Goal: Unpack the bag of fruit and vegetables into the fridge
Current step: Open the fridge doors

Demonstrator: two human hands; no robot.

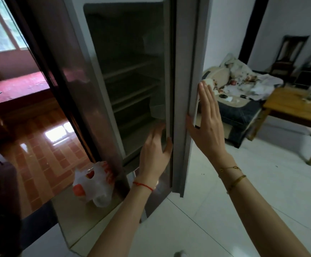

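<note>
The fridge (pixel 99 75) stands with its upper door (pixel 186 71) swung out, seen edge-on, and its dark inside shows several bare shelves (pixel 130 86). My left hand (pixel 154 154) grips the door's inner edge low down, thumb on the seal and fingers curled inside. My right hand (pixel 206 123) lies flat on the door's outer face, thumb hooked round the edge. A white plastic bag (pixel 93 184) with red fruit showing sits on the floor at the fridge's lower left, apart from both hands.
A wooden table (pixel 290 106) with a glass on it stands at the right. Behind it is a sofa (pixel 240 101) covered in crumpled cloths. White floor tiles (pixel 225 191) spread under my arms. Glossy red-brown tiles and a window lie to the left.
</note>
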